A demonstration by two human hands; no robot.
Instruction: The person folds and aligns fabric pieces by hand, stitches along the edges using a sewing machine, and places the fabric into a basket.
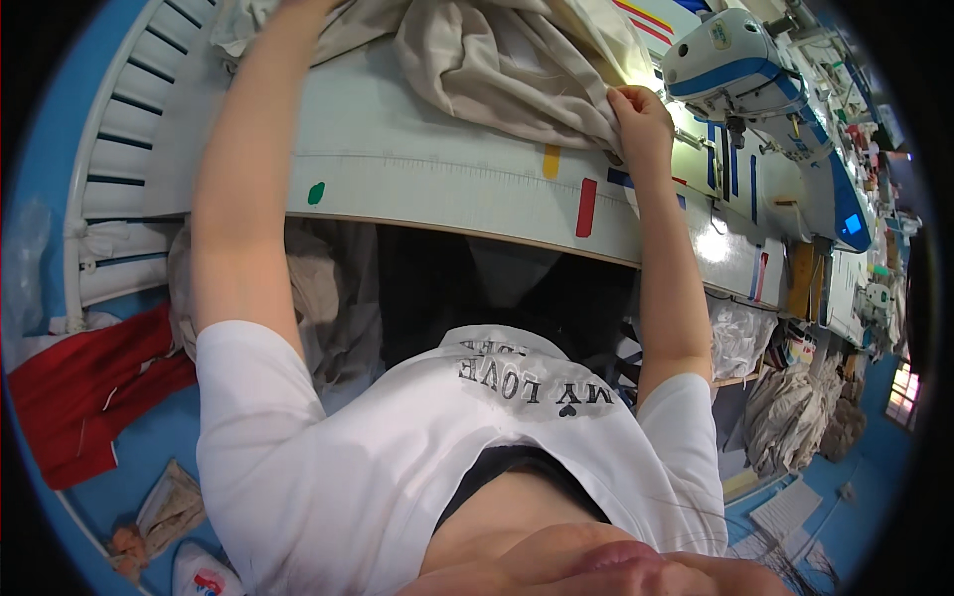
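A large piece of beige fabric (497, 74) lies in loose folds across the far side of the worktable. My right hand (644, 111) pinches its right edge, close to the sewing machine (730, 60). Stretched forward at the far left, my left hand (310, 4) reaches the fabric's left part. The upper picture edge cuts that hand off, so its fingers are hidden.
The white worktable (397, 184) carries a printed ruler scale and coloured tape marks. A slatted white rack (124, 129) borders it on the left. Red cloth (94, 392) lies at the lower left; more beige fabric (795, 412) is piled low on the right.
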